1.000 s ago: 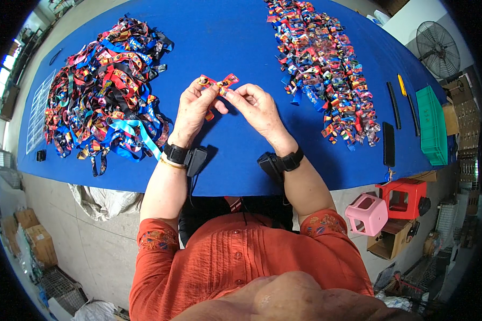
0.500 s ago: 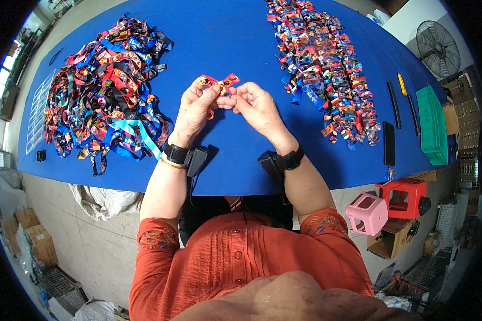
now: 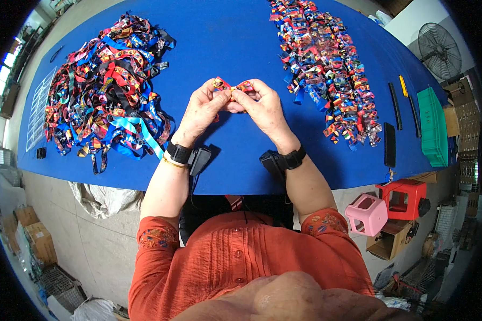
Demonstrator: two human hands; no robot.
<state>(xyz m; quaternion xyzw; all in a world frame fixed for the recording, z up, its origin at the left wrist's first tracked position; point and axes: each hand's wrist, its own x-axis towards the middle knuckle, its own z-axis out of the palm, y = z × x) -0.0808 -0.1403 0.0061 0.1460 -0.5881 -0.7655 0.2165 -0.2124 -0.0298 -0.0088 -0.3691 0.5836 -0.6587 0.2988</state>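
Between my two hands is a printed ribbon (image 3: 219,84), red with yellow and dark patterns, looped like a bow. My left hand (image 3: 202,109) pinches it with thumb and fingers. On its other side my right hand (image 3: 262,109) grips it too, and the thumbs nearly meet at the ribbon's middle. The fingers hide much of the ribbon. To the left lies a large tangled heap of printed ribbons (image 3: 107,96) in blue, red and black. At the right, several rows of small folded ribbon pieces (image 3: 321,64) lie close together.
A blue-covered table (image 3: 225,171) spans the view. Along its right side are a black phone-like slab (image 3: 389,144), a black rod (image 3: 394,106), a yellow-and-black cutter (image 3: 403,85) and a green crate (image 3: 432,128). Pink (image 3: 367,214) and red (image 3: 404,199) stools stand below the right edge.
My right hand has moved slightly left and up, bringing its thumb onto the ribbon's middle beside the left thumb. The ribbon's loops now sit more deeply between my fingers.
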